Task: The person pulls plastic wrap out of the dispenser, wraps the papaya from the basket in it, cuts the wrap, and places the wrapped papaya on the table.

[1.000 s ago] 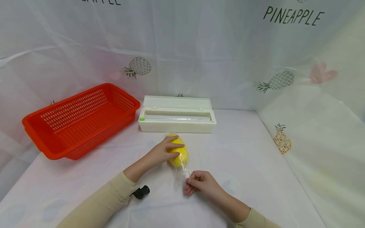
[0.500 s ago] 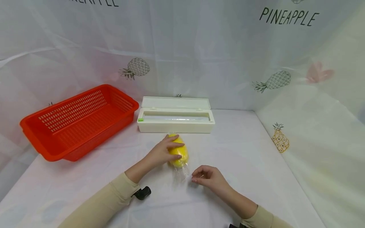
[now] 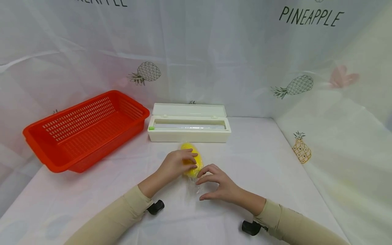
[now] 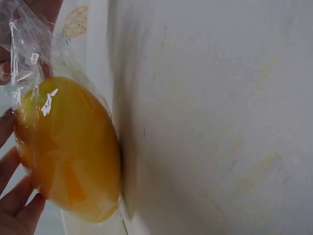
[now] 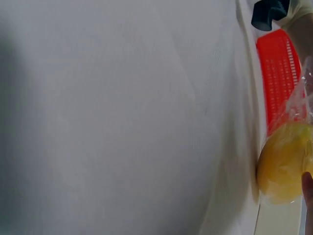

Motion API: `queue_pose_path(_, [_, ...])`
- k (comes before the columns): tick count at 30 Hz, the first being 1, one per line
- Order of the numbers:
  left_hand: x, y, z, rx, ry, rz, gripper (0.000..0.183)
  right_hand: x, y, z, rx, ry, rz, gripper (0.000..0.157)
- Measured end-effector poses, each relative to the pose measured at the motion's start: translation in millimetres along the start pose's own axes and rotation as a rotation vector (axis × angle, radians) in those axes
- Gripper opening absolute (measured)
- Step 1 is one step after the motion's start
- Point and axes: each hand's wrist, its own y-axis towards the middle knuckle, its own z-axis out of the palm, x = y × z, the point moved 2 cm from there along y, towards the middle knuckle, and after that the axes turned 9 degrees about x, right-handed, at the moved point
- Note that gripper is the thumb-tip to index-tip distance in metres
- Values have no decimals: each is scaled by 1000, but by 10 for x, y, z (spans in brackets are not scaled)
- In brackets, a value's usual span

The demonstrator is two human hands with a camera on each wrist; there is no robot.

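A yellow mango (image 3: pixel 187 147) in clear cling film lies mid-table, its long axis slanting toward me. My left hand (image 3: pixel 174 164) grips it from the left, fingers bent over its top. At its near end the loose film (image 3: pixel 194 185) trails in a crumpled tail. My right hand (image 3: pixel 218 183) is spread beside that tail, thumb and fingers apart, fingertips right at the mango's near end. The left wrist view shows the wrapped mango (image 4: pixel 73 152) close up, with shiny creased film (image 4: pixel 34 58) gathered above it. At the right wrist view's edge, the mango (image 5: pixel 281 164) shows partly.
Behind the mango stands a white cling film dispenser (image 3: pixel 189 137), its lid raised and a film roll inside, with a green slider at its left end. A red slotted basket (image 3: pixel 110 149) sits at the back left. White cloth walls with pineapple prints close off the back and right.
My right hand lets go of the film tail, draws back to the right, then comes in again with fingers spread. My left hand's fingers have bent more on the mango.
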Motion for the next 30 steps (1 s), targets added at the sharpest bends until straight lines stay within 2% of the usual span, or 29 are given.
queue_pose_path(5, [32,24,5,29,-53,-5,9,-202,-42,20,45,-95,-25,43])
queue_pose_path(8, [69,48,19,61,-88,11,11,-251,-41,-2,24,-142,-65,37])
queue_pose_path(11, [93,64,35,72,-90,71,13,-265,-27,-34,-19,-172,-119,28])
queue_pose_path(14, [90,78,47,41,-15,181,13,-270,-8,-64,-58,-200,-185,15])
queue_pose_path(16, [61,79,47,1,60,254,13,-269,7,-87,-86,-225,-230,7])
queue_pose_path(18, [22,76,44,-40,154,313,12,-273,17,-110,-122,-250,-272,6])
queue_pose_path(20, [-21,69,38,-60,216,335,12,-280,26,-131,-152,-261,-301,7])
queue_pose_path(21, [-37,63,35,-60,226,325,11,-287,29,-140,-165,-263,-310,6])
queue_pose_path(23, [-49,56,31,-38,225,291,10,-268,52,-164,-185,-252,-320,14])
queue_pose_path(26, [-35,46,22,39,159,242,18,-283,64,-181,-200,-218,-301,10])
queue_pose_path(28, [-34,41,12,76,129,273,26,-297,62,-192,-201,-188,-254,9])
queue_pose_path(30, [-39,40,8,99,118,339,35,-346,39,-190,-199,-159,-191,9])
